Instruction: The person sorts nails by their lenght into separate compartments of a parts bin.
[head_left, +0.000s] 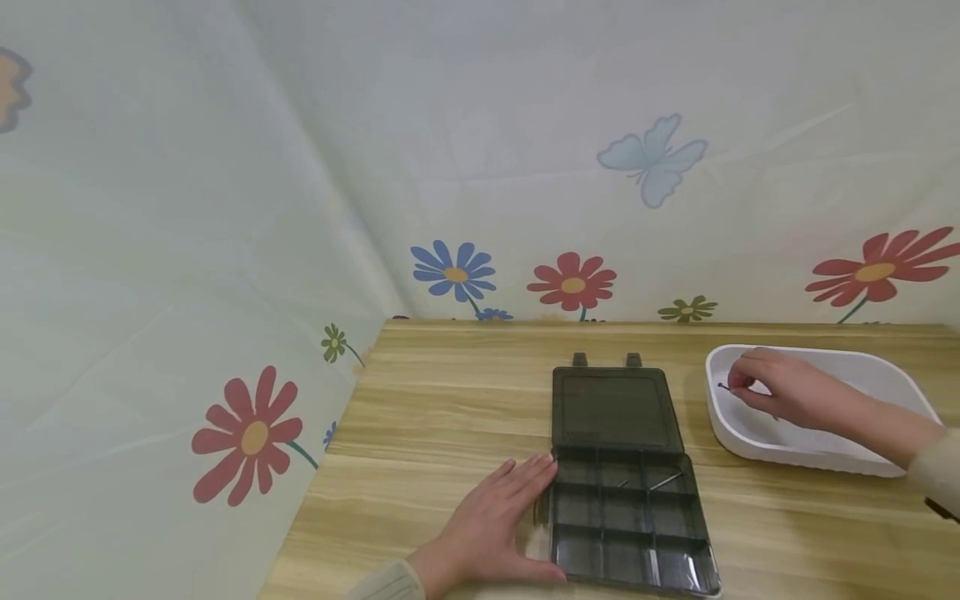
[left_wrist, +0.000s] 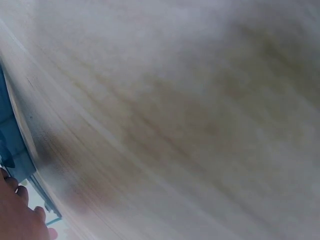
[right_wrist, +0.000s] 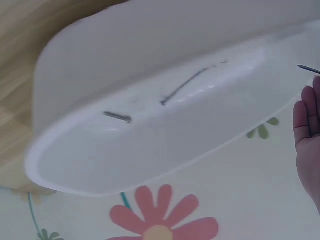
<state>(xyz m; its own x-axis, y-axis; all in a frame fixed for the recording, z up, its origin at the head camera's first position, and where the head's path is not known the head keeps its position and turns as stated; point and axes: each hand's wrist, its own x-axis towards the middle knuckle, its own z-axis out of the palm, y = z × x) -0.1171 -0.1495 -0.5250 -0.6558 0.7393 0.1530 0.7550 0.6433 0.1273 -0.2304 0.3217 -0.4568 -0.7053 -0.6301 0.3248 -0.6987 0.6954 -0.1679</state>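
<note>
My left hand (head_left: 498, 521) rests at the left side of a dark, see-through compartment box (head_left: 600, 529), its fingers extended along the edge and its thumb by the front corner. The box's lid (head_left: 615, 408) lies folded back. A thin metal piece (head_left: 666, 482) lies in a right-hand compartment, with a smaller one (head_left: 624, 483) beside it. Over the white tray (head_left: 817, 458), my right hand (head_left: 783, 387) pinches a nail (right_wrist: 307, 68), its point sticking out past the fingers. In the right wrist view, a long nail (right_wrist: 182, 88) and a shorter, thicker one (right_wrist: 117, 117) lie in the tray.
Both containers stand on a wood-grain table (head_left: 450, 392), the tray to the right of the box. A flower-printed cloth (head_left: 487, 167) hangs behind the table and along its left side. Mostly blurred table surface fills the left wrist view.
</note>
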